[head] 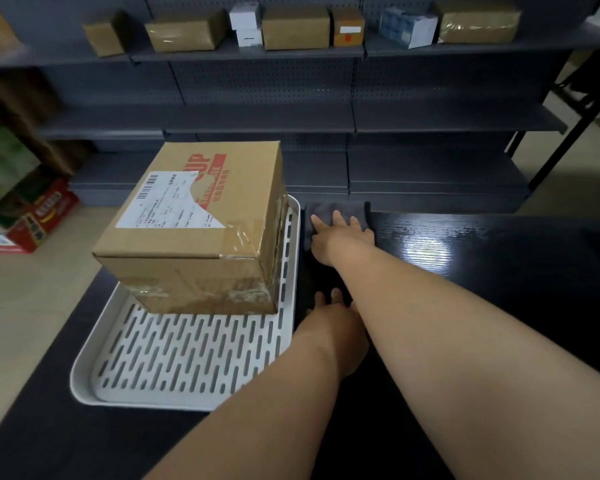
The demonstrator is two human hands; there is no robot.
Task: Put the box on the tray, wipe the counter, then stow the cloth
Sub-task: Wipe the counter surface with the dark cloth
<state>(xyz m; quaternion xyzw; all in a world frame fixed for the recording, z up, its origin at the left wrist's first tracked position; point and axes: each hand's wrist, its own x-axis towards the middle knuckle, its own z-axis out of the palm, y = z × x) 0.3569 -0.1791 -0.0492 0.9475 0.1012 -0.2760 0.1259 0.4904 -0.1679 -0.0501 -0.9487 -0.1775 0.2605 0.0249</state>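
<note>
Box (194, 216) sits on tray (187, 355) far end, off counter (465, 271). Right of tray: right hand (340, 233) flat, pressing cloth (321, 207) to wipe; left hand (336, 323) relaxed, empty, likely bracing.

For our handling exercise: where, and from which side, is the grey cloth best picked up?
Likely the far right corner of the cloth, pinched from above: it lies flat on the counter, the tray crowds its left side, and the right hand covers its middle.

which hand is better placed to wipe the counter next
Right: the right hand lies flat on the grey cloth; the left hand rests on bare counter, off the cloth.
</note>
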